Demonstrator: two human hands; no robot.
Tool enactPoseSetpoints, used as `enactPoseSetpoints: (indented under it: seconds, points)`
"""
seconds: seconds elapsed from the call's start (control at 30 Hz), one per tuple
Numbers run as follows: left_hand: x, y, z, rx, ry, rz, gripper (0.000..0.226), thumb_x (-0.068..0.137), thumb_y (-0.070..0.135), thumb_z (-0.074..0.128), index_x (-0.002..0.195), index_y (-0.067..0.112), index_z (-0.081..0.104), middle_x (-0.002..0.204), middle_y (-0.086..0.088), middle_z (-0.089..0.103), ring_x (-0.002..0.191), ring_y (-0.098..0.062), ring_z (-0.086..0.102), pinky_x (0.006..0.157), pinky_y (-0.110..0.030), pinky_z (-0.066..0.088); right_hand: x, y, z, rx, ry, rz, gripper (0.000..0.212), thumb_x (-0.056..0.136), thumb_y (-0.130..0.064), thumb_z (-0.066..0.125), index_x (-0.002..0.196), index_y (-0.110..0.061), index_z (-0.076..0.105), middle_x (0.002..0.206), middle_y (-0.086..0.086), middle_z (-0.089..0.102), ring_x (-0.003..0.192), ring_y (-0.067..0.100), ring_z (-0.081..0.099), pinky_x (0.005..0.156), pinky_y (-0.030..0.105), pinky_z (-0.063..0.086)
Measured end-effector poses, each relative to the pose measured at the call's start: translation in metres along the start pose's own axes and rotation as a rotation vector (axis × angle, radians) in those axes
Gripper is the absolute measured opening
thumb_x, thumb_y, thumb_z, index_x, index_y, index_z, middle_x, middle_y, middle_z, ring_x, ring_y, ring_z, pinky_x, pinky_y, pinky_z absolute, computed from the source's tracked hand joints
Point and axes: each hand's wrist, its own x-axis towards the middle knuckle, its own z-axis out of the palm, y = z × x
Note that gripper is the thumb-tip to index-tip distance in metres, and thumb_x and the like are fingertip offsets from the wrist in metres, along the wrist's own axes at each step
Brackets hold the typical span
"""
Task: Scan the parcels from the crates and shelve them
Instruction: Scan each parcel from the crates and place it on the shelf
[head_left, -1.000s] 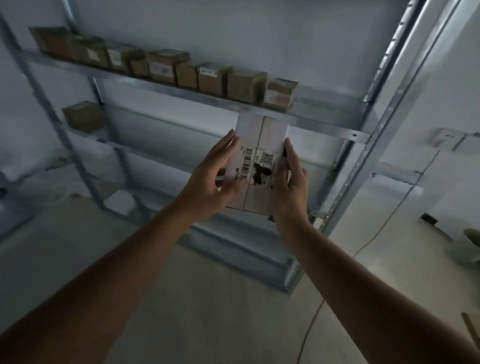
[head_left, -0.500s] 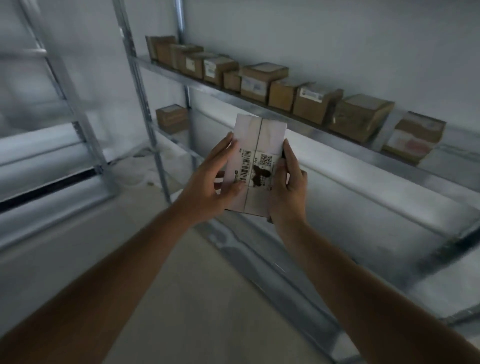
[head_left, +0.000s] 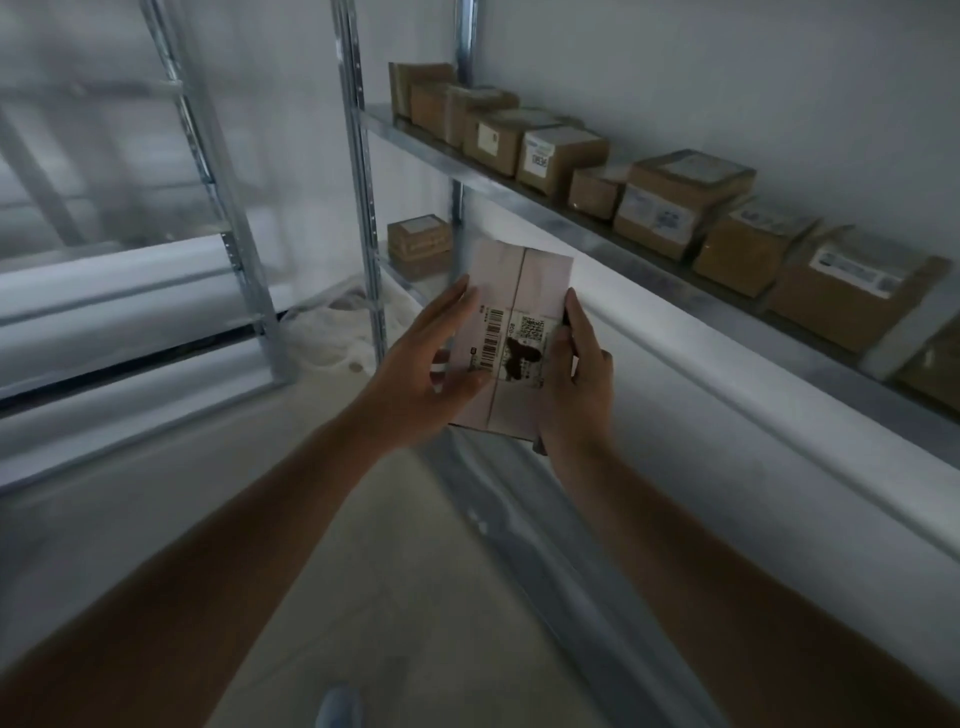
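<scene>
Still both hands (head_left: 415, 374) hold parcel (head_left: 511, 338); view swung left.

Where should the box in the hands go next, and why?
Probably up onto the upper shelf. Both hands, left and right, hold the parcel in the air in front of the rack, and other boxes already sit in a row there.

Arms: both bare from forearm to wrist — no sleeves showing.
Left hand (head_left: 415, 374): bare, no glove, no ring or watch to be seen.
Right hand (head_left: 574, 384): bare too — no glove, wrist unadorned.
Footwear: a pale blue, blurred toe (head_left: 337, 704) at the bottom edge.
</scene>
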Motion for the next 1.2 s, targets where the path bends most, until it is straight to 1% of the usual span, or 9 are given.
enactPoseSetpoints:
  seconds: [0.17,0.3,0.37,0.47,0.6,0.77,0.9,1.03,1.2]
  points:
    - [0.053,-0.069,-0.057,-0.038,-0.039,-0.041,0.086,0.094,0.004,0.075,0.165,0.026,0.03,0.17,0.02,0.021,0.125,-0.008,0.064,0.087,-0.027,0.062,0.044,0.005,0.087,0.018,0.052,0.008,0.045,0.114,-0.04,0.041,0.159,-0.046,0.043,0.115,-0.008,0.048,0.108,0.011,0.058,0.103,0.04,0.055]
    - [0.097,-0.121,-0.108,-0.041,-0.099,-0.035,0.087,0.095,0.006,0.074,0.166,0.026,0.028,0.172,0.017,0.021,0.126,-0.003,0.062,0.086,-0.021,0.06,0.079,0.005,0.156,0.001,0.078,0.023,0.046,0.115,-0.039,0.04,0.161,-0.042,0.043,0.116,-0.005,0.049,0.107,0.007,0.057,0.092,0.025,0.051]
    - [0.118,-0.145,-0.131,-0.037,-0.122,-0.023,0.086,0.095,0.007,0.074,0.166,0.025,0.028,0.172,0.015,0.021,0.129,-0.01,0.062,0.089,-0.024,0.06,0.094,0.006,0.187,-0.016,0.099,0.043,0.045,0.115,-0.042,0.04,0.159,-0.046,0.043,0.116,-0.009,0.05,0.11,0.013,0.059,0.096,0.029,0.052]
    - [0.145,-0.179,-0.155,-0.06,-0.147,-0.011,0.085,0.096,0.006,0.074,0.166,0.025,0.029,0.173,0.012,0.021,0.134,-0.017,0.06,0.093,-0.03,0.062,0.12,0.015,0.231,-0.038,0.129,0.038,0.046,0.109,-0.051,0.041,0.156,-0.051,0.045,0.123,0.003,0.06,0.116,0.025,0.063,0.103,0.047,0.056]
    - [0.183,-0.223,-0.18,-0.071,-0.169,-0.028,0.084,0.096,0.007,0.073,0.165,0.026,0.029,0.173,0.009,0.021,0.136,-0.018,0.059,0.093,-0.028,0.061,0.157,0.026,0.28,-0.065,0.119,0.059,0.058,0.1,-0.066,0.037,0.156,-0.054,0.042,0.127,0.007,0.065,0.119,0.025,0.065,0.102,0.049,0.058]
    - [0.235,-0.283,-0.197,-0.067,-0.223,-0.058,0.086,0.096,0.003,0.072,0.166,0.025,0.026,0.173,0.008,0.02,0.135,-0.019,0.059,0.093,-0.032,0.062,0.207,0.048,0.33,-0.058,0.113,0.137,0.049,0.106,-0.058,0.04,0.155,-0.055,0.043,0.125,0.001,0.058,0.115,0.021,0.064,0.1,0.049,0.059]
    - [0.281,-0.332,-0.2,-0.065,-0.267,-0.122,0.086,0.096,0.004,0.073,0.165,0.026,0.027,0.17,0.013,0.02,0.132,-0.02,0.061,0.094,-0.03,0.061,0.252,0.079,0.367,-0.035,0.118,0.231,0.044,0.112,-0.048,0.04,0.155,-0.055,0.042,0.119,-0.007,0.047,0.111,0.019,0.06,0.099,0.056,0.058]
    - [0.331,-0.374,-0.2,-0.071,-0.314,-0.162,0.086,0.096,0.0,0.072,0.158,0.038,0.026,0.163,0.024,0.021,0.133,-0.024,0.06,0.094,-0.024,0.06,0.297,0.103,0.396,-0.048,0.095,0.311,0.042,0.11,-0.057,0.038,0.151,-0.065,0.037,0.118,-0.012,0.043,0.111,0.026,0.061,0.089,0.065,0.061]
    - [0.387,-0.418,-0.203,-0.09,-0.365,-0.233,0.086,0.097,0.003,0.072,0.159,0.038,0.025,0.167,0.018,0.018,0.127,-0.021,0.064,0.094,-0.026,0.06,0.351,0.122,0.427,-0.084,0.114,0.367,0.04,0.11,-0.059,0.038,0.147,-0.071,0.035,0.119,-0.016,0.042,0.111,0.023,0.06,0.09,0.066,0.06]
